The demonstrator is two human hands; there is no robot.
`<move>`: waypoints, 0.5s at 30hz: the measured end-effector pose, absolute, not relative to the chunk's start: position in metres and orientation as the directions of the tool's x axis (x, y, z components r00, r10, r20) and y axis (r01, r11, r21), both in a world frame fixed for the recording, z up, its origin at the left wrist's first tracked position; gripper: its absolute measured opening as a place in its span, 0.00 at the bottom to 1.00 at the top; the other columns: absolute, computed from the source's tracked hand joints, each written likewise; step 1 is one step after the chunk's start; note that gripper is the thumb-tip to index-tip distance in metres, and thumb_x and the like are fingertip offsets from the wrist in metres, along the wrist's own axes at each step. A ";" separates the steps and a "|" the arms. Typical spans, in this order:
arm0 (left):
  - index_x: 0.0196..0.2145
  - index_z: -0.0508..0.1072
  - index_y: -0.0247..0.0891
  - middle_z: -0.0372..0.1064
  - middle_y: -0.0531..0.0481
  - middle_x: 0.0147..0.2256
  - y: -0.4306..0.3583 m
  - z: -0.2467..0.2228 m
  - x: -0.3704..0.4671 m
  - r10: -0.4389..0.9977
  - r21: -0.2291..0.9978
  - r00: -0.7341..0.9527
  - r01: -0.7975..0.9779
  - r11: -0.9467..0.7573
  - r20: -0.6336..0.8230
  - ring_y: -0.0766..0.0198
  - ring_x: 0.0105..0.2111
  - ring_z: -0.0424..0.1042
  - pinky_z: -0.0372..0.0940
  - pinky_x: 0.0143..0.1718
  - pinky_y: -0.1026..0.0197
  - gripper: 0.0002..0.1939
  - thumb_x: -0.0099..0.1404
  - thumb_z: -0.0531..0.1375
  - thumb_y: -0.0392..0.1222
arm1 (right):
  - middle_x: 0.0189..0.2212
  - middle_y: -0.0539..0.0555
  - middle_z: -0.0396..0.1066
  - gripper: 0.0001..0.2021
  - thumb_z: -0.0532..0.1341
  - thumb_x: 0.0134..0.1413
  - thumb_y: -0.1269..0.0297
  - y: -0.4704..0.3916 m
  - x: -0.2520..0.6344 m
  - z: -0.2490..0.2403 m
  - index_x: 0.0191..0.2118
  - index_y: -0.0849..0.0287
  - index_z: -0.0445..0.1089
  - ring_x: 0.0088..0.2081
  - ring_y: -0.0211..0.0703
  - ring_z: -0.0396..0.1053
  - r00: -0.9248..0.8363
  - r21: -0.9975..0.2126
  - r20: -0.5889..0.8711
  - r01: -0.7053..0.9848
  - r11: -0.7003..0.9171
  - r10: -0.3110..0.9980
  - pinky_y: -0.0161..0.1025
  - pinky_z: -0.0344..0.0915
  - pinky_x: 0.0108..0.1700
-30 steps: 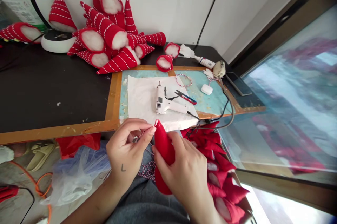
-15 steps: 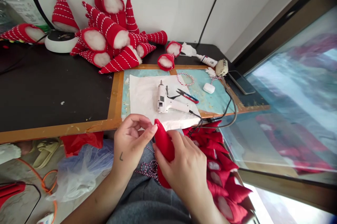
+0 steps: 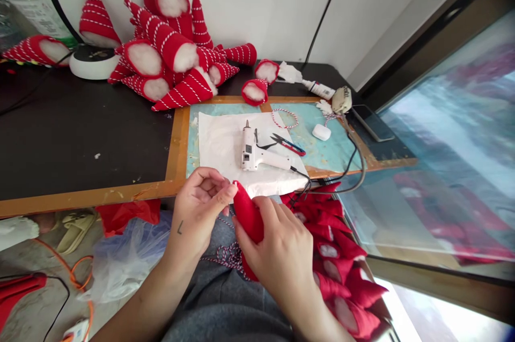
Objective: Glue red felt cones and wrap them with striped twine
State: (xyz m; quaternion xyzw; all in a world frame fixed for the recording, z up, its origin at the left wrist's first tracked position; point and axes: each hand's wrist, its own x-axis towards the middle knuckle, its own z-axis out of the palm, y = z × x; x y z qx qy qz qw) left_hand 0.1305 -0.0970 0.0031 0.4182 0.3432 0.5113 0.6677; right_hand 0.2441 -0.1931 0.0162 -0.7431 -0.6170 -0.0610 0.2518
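A plain red fabric cone (image 3: 247,213) is held upright over my lap, its narrow tip up. My right hand (image 3: 281,240) wraps round its side. Thumb and fingertips of my left hand (image 3: 201,202) pinch at the tip, where a small white bit shows, probably the end of the cord. Red, white and dark twisted cord (image 3: 229,255) hangs in a tangle below the hands. Just beyond them, a white glue gun (image 3: 251,154) and small snips (image 3: 288,145) lie on a white sheet (image 3: 217,138).
Stuffed red cones (image 3: 161,47) wound with cord are piled at the table's back. Plain red cones (image 3: 338,267) fill a box at my right. A phone (image 3: 372,123), bottle (image 3: 319,89) and white case (image 3: 321,132) lie at the right. Plastic bags (image 3: 124,261) sit below the table edge.
Both hands and the red cone have shifted slightly left and up. The view has moved a little; the grips look the same.
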 end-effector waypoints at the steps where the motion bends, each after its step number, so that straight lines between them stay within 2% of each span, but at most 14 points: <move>1: 0.33 0.71 0.38 0.69 0.55 0.27 -0.096 0.004 0.131 0.965 0.905 0.255 -0.396 0.159 -0.058 0.73 0.20 0.64 0.63 0.19 0.72 0.20 0.55 0.77 0.46 | 0.28 0.51 0.75 0.08 0.63 0.63 0.56 -0.193 0.244 0.016 0.37 0.55 0.69 0.29 0.47 0.72 0.230 -0.296 0.400 0.948 -0.113 0.887 0.40 0.56 0.29; 7: 0.34 0.70 0.39 0.67 0.55 0.28 -0.097 0.007 0.129 0.966 0.914 0.232 -0.357 0.191 -0.111 0.71 0.22 0.64 0.62 0.19 0.71 0.21 0.54 0.77 0.49 | 0.28 0.51 0.74 0.08 0.62 0.63 0.57 -0.192 0.242 0.013 0.37 0.55 0.69 0.29 0.46 0.72 0.233 -0.304 0.387 0.946 -0.116 0.892 0.40 0.55 0.30; 11: 0.36 0.73 0.39 0.65 0.52 0.31 -0.098 0.005 0.127 0.959 0.870 0.267 -0.448 0.206 -0.089 0.67 0.26 0.64 0.63 0.22 0.68 0.23 0.59 0.70 0.61 | 0.28 0.50 0.74 0.08 0.64 0.62 0.57 -0.191 0.241 0.010 0.36 0.55 0.69 0.30 0.47 0.72 0.240 -0.307 0.380 0.944 -0.123 0.894 0.41 0.55 0.30; 13: 0.38 0.73 0.39 0.66 0.51 0.33 -0.098 0.003 0.126 0.963 0.880 0.262 -0.442 0.176 -0.061 0.67 0.30 0.65 0.64 0.26 0.68 0.22 0.58 0.72 0.59 | 0.28 0.50 0.73 0.08 0.64 0.62 0.57 -0.191 0.241 0.008 0.37 0.54 0.69 0.30 0.47 0.72 0.247 -0.309 0.381 0.942 -0.129 0.891 0.41 0.55 0.31; 15: 0.39 0.73 0.39 0.66 0.51 0.36 -0.098 0.000 0.127 0.969 0.909 0.247 -0.398 0.122 -0.022 0.67 0.33 0.66 0.66 0.31 0.68 0.19 0.56 0.74 0.50 | 0.28 0.50 0.73 0.08 0.64 0.63 0.56 -0.191 0.241 0.007 0.37 0.55 0.69 0.30 0.47 0.71 0.251 -0.312 0.380 0.941 -0.132 0.890 0.41 0.54 0.31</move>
